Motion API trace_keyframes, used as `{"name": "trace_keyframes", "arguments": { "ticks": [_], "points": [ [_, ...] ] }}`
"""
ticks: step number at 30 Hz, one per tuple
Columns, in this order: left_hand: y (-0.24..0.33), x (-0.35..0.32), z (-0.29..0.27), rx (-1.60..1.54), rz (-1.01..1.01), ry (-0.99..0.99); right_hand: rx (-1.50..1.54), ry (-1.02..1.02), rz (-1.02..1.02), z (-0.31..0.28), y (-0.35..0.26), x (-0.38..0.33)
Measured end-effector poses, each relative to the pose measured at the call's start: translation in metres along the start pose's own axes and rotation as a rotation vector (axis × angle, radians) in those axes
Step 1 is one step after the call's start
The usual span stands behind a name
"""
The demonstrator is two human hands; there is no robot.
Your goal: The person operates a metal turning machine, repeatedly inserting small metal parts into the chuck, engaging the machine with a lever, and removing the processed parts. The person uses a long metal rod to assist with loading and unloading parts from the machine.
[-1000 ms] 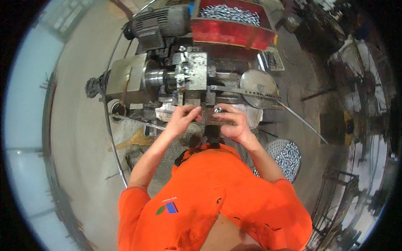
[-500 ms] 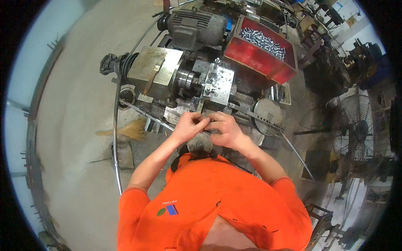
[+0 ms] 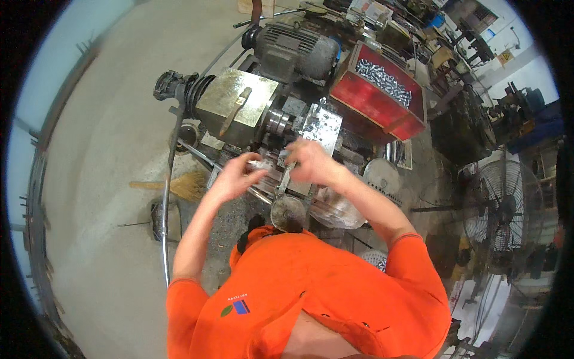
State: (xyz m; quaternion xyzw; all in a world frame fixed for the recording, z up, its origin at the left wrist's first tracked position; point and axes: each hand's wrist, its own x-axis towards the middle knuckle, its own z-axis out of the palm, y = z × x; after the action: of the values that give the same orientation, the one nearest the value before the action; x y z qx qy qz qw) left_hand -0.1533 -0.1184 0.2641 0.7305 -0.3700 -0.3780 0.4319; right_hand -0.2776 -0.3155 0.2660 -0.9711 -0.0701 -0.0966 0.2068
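Note:
Both of my hands are over the front of a worn metal lathe-like machine [image 3: 272,110]. My left hand [image 3: 236,178] has its fingers curled, with a bright, blurred bit at the fingertips that I cannot make out. Close to the metal block [image 3: 324,127] on the machine's slide, my right hand [image 3: 312,163] reaches in with bent fingers smeared by motion; what they hold, if anything, is hidden. A gap separates the two hands. Below them, a round, dull metal dish [image 3: 288,214] sits near my waist, and a clear plastic bag [image 3: 338,209] lies under my right forearm.
A red box [image 3: 372,103] of small shiny metal parts stands behind the slide, beside a dark motor [image 3: 296,52]. A brush [image 3: 236,110] rests on the machine's box-shaped cover. A straw broom [image 3: 188,185] is at left, a large fan [image 3: 508,203] at right.
My hands were together at the fingertips over the dish. Now they are apart, the left shifted leftward and the right up toward the metal block. The view has also shifted, exposing the bag and dish.

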Motion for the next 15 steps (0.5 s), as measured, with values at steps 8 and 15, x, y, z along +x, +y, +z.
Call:
{"name": "trace_keyframes", "arguments": {
  "ticks": [8, 15],
  "points": [
    [-0.116, -0.089, -0.110, 0.297, -0.255, 0.726, -0.218, -0.039, 0.451, 0.050, 0.098, 0.040],
    [-0.183, -0.159, -0.100, 0.477, -0.423, 0.708, -0.108, -0.134, 0.492, 0.048, 0.089, 0.062]
  ]
}}
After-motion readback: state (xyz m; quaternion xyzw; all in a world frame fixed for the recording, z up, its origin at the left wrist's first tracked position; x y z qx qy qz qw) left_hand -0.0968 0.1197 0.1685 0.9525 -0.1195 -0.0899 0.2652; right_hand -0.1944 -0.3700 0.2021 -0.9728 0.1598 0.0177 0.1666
